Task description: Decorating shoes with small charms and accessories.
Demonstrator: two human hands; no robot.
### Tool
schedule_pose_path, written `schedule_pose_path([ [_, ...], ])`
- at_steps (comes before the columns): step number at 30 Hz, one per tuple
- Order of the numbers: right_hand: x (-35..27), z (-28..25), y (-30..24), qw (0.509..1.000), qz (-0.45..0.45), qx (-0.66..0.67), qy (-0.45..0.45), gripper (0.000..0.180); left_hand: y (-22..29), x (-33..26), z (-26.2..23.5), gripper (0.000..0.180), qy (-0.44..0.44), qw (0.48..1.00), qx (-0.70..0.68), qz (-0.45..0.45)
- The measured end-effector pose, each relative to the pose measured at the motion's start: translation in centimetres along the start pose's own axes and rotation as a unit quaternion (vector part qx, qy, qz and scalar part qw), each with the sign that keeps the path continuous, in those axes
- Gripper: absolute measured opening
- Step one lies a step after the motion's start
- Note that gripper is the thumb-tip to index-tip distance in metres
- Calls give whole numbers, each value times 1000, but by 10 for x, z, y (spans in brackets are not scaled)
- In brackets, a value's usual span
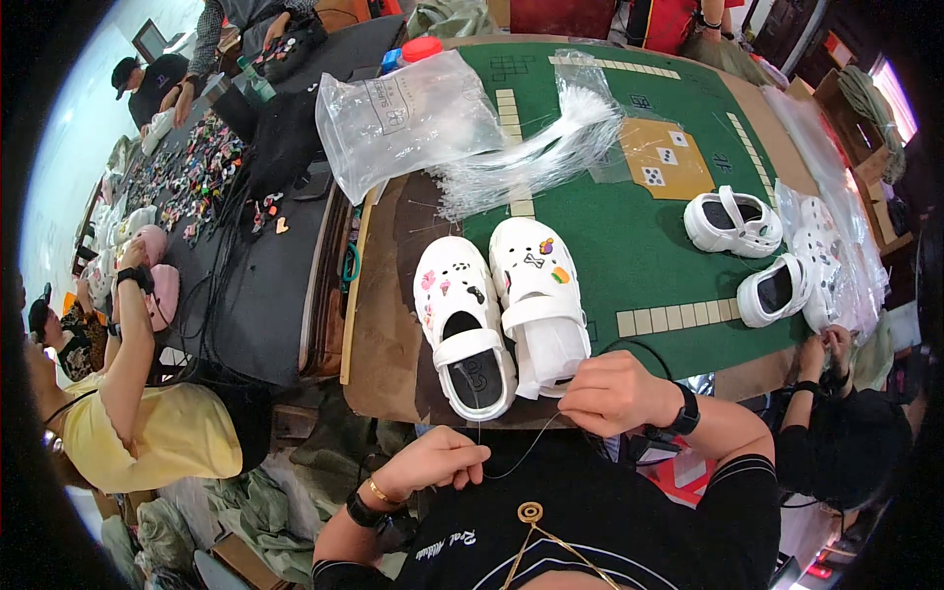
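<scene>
Two white clogs stand side by side at the near edge of the table, toes pointing away. The left clog [459,324] shows a dark insole and small colourful charms. White paper-like stuffing [554,352] fills the opening of the right clog [536,261], which also bears charms. Just behind the heels, my left hand [438,460] is closed in a pinch on a thin strand [531,447]. From there the strand curves up to my right hand [619,395], whose fingers pinch it beside the right clog's heel. A fine line also runs down from the left clog toward my left hand.
Beyond the clogs lie a clear plastic bag [408,123] and a bundle of white strands [551,147]. Smaller white clogs [733,224] sit right on the green mat [669,261]. Co-workers sit left and right; charms [202,167] cover the dark left table.
</scene>
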State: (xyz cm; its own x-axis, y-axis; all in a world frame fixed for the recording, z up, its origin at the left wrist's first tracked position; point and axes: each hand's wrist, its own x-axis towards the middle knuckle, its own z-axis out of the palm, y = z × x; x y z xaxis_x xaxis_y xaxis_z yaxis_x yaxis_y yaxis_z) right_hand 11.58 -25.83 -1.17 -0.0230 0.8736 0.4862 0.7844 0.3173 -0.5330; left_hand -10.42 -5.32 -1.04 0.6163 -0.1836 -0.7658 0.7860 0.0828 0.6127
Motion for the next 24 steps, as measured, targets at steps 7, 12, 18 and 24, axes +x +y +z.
schedule_pose_path([
  [7,2,-2,-1,999,-9,-36,10,11,-2,2,4,38,107,990,-43,81],
  [12,4,-6,0,998,9,-54,14,13,2,8,-2,38,149,979,-80,116],
  [18,16,-9,0,994,37,-93,45,14,9,23,-12,40,201,962,-101,152],
  [24,17,-1,14,991,93,-75,67,13,13,32,-16,36,229,950,-128,172],
])
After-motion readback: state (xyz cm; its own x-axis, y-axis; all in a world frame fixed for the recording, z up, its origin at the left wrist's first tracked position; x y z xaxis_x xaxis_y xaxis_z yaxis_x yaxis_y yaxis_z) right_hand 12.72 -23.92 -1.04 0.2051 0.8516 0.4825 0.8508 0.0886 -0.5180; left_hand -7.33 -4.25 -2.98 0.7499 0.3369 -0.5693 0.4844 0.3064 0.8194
